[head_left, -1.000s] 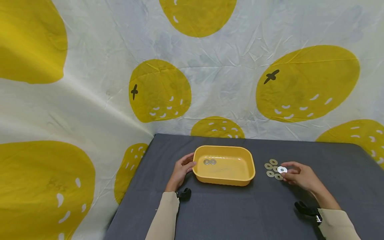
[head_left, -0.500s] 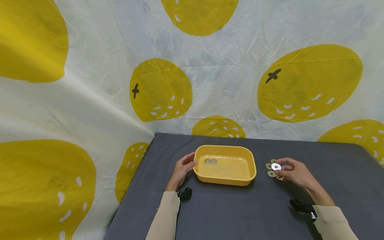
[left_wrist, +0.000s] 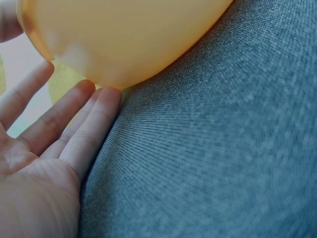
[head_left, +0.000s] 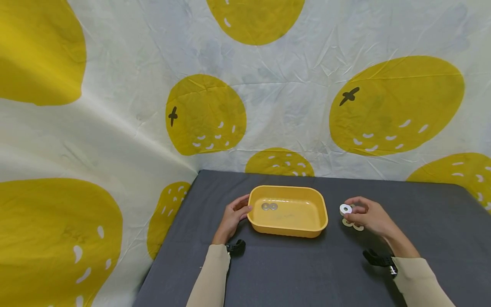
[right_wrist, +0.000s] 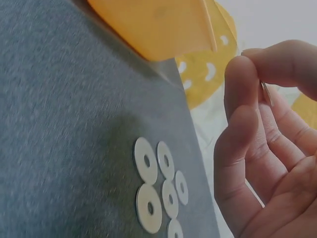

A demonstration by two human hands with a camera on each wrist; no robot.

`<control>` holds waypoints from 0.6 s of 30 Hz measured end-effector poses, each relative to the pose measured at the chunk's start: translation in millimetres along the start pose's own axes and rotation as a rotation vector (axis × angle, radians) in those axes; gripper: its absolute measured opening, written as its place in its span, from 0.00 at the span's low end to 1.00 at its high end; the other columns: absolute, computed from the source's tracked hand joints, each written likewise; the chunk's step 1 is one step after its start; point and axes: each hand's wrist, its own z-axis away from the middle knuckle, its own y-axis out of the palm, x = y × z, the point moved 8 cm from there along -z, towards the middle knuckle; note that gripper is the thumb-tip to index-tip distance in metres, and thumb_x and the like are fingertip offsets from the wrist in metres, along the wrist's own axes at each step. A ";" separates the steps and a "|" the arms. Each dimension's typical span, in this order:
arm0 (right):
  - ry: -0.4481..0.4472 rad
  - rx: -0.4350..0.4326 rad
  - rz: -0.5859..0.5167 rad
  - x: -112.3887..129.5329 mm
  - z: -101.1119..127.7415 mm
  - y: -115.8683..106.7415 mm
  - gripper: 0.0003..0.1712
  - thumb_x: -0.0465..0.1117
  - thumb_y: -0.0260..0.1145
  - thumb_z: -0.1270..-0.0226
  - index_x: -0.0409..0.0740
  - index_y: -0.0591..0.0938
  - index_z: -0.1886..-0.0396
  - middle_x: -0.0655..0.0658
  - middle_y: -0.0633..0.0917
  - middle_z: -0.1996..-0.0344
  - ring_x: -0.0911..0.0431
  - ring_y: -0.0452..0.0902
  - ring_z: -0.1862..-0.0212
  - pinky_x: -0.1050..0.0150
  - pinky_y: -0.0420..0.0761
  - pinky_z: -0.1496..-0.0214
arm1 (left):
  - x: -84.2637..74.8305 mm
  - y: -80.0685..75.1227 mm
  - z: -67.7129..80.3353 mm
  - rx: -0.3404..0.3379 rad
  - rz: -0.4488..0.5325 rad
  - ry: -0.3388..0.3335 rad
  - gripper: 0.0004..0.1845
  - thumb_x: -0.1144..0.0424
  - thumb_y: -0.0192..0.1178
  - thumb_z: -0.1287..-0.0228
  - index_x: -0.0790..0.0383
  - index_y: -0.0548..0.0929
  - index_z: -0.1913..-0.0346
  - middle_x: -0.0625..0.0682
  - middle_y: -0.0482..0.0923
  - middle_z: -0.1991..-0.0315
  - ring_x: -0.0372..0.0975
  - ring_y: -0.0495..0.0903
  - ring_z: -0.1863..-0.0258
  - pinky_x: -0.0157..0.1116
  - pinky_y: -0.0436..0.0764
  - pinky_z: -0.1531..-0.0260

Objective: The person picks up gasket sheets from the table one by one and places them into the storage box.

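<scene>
A shallow yellow tray [head_left: 287, 232] rests on the cloth-covered table, holding two flat metal washers [head_left: 263, 207] side by side toward its left. My left hand [head_left: 231, 216] holds the tray's left end, its thumb at the rim. In the left wrist view, extended fingers [left_wrist: 91, 131] meet the tray's outer wall. Right of the tray, my right hand [head_left: 370, 217] pinches a shiny washer [head_left: 342, 209] between fingers and thumb. Only this washer's thin edge shows in the right wrist view. Several loose washers [right_wrist: 142, 210] lie beneath that hand, partly hidden by it in the head view.
A dark grey cloth [head_left: 291, 273] covers the table. Behind it and at the left hangs a white curtain [head_left: 287, 115] printed with large yellow fruit. A black strap [head_left: 377, 258] is worn on the right wrist, another [head_left: 236, 247] on the left.
My right hand has moved left and slightly away from me, carrying the pinched washer over the loose ones. My left hand stays on the tray.
</scene>
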 end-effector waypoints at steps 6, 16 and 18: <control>-0.007 0.008 -0.003 12.0 -1.6 4.3 0.30 0.39 0.73 0.33 0.34 0.71 0.36 0.45 0.90 0.65 0.54 0.82 0.67 0.60 0.83 0.65 | -0.1 0.3 0.0 0.003 0.004 0.002 0.27 0.61 0.67 0.31 0.51 0.77 0.30 0.61 0.79 0.36 0.46 0.82 0.42 0.40 0.85 0.45; -0.017 0.007 0.011 30.1 -5.2 13.0 0.31 0.42 0.74 0.34 0.35 0.72 0.37 0.43 0.90 0.62 0.51 0.85 0.63 0.59 0.85 0.60 | -1.1 0.4 0.4 0.004 0.009 0.003 0.28 0.60 0.68 0.32 0.51 0.77 0.30 0.60 0.79 0.37 0.45 0.83 0.43 0.39 0.85 0.46; -0.019 0.003 0.004 32.9 -7.2 15.0 0.31 0.42 0.74 0.34 0.36 0.72 0.37 0.42 0.90 0.62 0.51 0.86 0.62 0.59 0.87 0.58 | -0.8 0.3 0.2 0.003 0.008 0.002 0.28 0.60 0.68 0.32 0.51 0.77 0.29 0.60 0.79 0.37 0.45 0.83 0.42 0.39 0.85 0.46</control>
